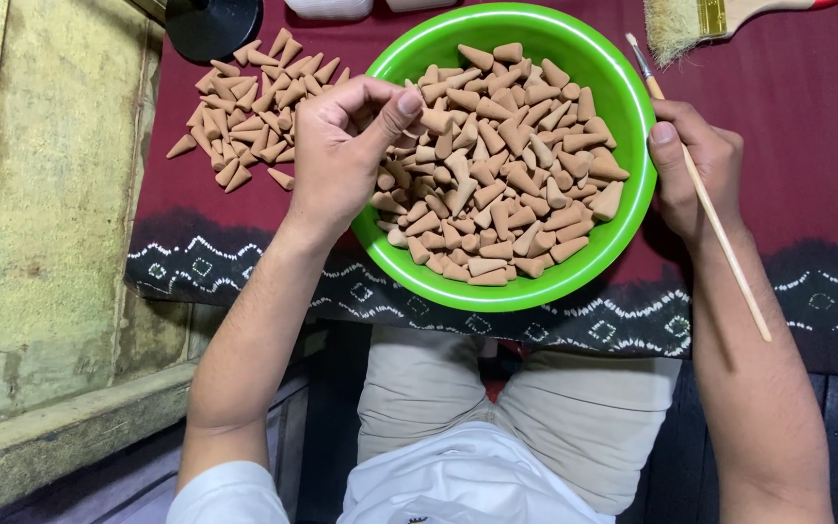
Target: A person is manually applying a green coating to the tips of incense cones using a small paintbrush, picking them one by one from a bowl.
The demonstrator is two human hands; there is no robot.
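Dark red cloth with a white patterned border covers the bench [807, 126] in front of you. Your left hand [341, 155] reaches over the rim of the green bowl [632, 209], its grip pinched shut on one tan cone [435, 120] at the top of the heap of cones [506, 165]. Your right hand [695, 170] rests against the bowl's other side, grip closed on a thin paintbrush [715, 218]. More loose cones [249, 107] lie on the cloth just left of the bowl
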